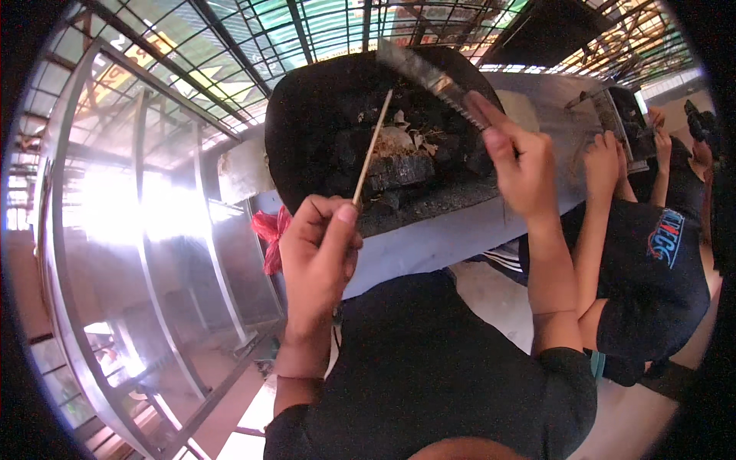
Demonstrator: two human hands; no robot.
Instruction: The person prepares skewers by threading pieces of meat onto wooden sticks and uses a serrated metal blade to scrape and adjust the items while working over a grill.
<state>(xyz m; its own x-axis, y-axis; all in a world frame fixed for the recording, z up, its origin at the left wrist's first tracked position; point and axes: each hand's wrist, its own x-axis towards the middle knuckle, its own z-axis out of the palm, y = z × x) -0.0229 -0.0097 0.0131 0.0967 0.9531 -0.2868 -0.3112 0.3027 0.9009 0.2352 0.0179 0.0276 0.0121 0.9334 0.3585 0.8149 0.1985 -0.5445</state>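
My left hand (318,249) is closed around the lower end of a thin, pale wooden stick (373,149), which points up and away. In my right hand (525,172) is a knife (425,77) with a long, slightly blurred blade and a toothed edge. The blade is raised to the right of the stick's tip, apart from it. Beneath both lies a blackened, charcoal-dusted hollow (307,115). Black charcoal lumps (402,171) sit inside it, with pale shavings and dry scraps (395,139) on top.
A red plastic bag (272,238) hangs by the front left corner of the pale counter (429,249). To the left stands a metal-framed clear cabinet (138,184). Another person's hands (602,161) are close on my right. Wire mesh (337,27) rises behind.
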